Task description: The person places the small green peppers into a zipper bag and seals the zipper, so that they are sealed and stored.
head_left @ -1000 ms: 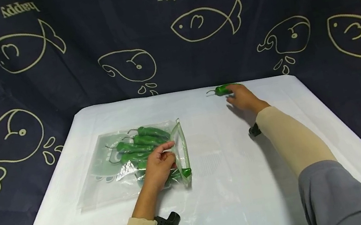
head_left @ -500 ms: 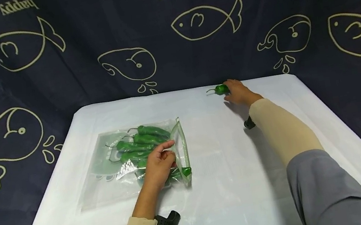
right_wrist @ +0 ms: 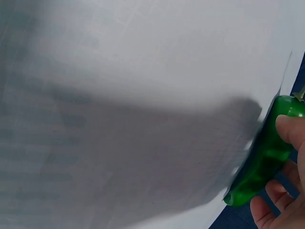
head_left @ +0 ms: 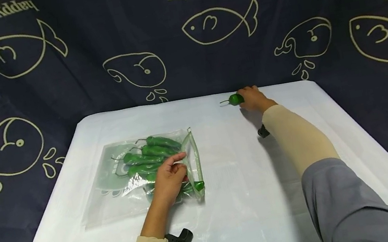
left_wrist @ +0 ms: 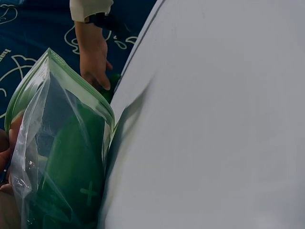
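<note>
A clear zip bag (head_left: 97, 212) lies on the table with several green chili peppers (head_left: 142, 158) inside, stems toward the left. Its mouth, edged by a green zip strip (left_wrist: 78, 81), gapes to the right. My left hand (head_left: 167, 181) pinches the upper layer of the bag near that mouth. One pepper tip (head_left: 199, 185) shows at the lower corner of the opening. At the table's far edge my right hand (head_left: 253, 99) grips a single green chili pepper (head_left: 235, 99), stem pointing left. In the right wrist view, thumb and fingers curl around this pepper (right_wrist: 264, 160).
A white-covered table (head_left: 248, 214) extends around the bag and both arms. Behind its far edge hangs a dark blue cloth (head_left: 179, 76) printed with fish and whales. A black wrist camera (head_left: 181, 239) sits on the left wrist.
My right hand has moved slightly left and closed its fingers around the lone pepper, which has shifted a little left. My left hand and the bag stay in place.
</note>
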The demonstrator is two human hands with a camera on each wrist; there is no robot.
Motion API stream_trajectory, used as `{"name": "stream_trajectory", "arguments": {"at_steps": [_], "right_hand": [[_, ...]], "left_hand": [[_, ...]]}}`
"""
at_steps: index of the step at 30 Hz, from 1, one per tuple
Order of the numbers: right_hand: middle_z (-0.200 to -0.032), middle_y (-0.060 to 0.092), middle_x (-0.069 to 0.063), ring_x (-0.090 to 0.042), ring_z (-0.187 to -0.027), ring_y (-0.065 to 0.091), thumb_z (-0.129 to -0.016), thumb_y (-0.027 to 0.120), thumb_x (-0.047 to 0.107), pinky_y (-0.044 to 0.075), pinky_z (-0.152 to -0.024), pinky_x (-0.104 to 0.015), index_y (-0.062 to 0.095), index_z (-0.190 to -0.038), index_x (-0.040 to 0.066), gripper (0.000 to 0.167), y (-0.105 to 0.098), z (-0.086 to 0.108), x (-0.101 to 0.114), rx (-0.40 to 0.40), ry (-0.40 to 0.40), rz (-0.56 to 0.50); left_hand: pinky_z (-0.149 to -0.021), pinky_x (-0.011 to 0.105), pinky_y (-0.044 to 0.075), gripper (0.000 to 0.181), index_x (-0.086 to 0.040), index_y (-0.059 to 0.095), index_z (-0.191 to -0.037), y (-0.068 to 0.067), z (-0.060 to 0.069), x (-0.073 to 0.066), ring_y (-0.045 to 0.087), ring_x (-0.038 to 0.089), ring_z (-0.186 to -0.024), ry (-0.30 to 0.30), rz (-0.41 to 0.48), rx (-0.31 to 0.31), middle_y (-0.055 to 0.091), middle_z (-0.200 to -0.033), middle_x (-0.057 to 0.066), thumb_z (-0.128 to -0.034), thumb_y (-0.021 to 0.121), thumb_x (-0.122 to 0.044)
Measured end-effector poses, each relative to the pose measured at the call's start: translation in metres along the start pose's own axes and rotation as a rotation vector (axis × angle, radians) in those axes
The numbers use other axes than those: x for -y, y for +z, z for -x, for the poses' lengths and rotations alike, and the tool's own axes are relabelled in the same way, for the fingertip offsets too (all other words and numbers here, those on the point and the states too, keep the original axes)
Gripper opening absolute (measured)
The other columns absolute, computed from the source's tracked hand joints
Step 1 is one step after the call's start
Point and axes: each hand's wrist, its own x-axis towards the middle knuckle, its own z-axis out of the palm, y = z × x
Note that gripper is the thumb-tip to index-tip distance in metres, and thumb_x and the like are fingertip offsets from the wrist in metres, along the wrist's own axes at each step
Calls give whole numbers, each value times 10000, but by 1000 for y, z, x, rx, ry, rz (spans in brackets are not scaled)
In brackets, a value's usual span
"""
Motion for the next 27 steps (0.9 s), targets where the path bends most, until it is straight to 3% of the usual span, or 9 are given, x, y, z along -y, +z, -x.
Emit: {"name": "stream_trajectory", "arguments": {"at_steps": [6, 15, 23, 27], "right_hand": [[-1428, 403, -268, -450, -1276, 341, -933, 640, 112, 365, -1031, -615, 456, -1437, 14, 545, -3, 5, 0, 13, 28, 23], [-1372, 474, -238, -425, -1251, 455, -974, 616, 135, 385, -1018, -594, 504, -1421, 47, 470, -1, 8, 4, 51, 1, 27], [-1307, 559, -197, -361, -1205, 511, -936, 699, 213, 378, -1027, -583, 526, -1363, 92, 476, -3, 9, 9, 42, -33, -43], [-1221, 594, -199, -340, -1117, 551, -907, 738, 213, 429, -973, -525, 554, -1312, 87, 463, -3, 11, 12, 16, -98, -107]], "left_hand": [[-655, 273, 557, 417, 46, 586, -1311, 5, -1, 0, 580, 136, -745, 6, -3, 24, 622, -885, 166, -896, 538, 58], [-646, 276, 561, 411, 51, 587, -1306, 4, -2, -1, 588, 138, -753, 3, -10, 11, 633, -914, 187, -898, 542, 47], [-650, 276, 563, 411, 41, 592, -1307, 1, -1, -1, 591, 141, -754, 9, -19, 1, 630, -902, 166, -899, 547, 49], [-653, 273, 563, 406, 38, 598, -1302, -1, -1, 0, 589, 130, -750, 1, -15, -1, 631, -892, 142, -899, 548, 57]]}}
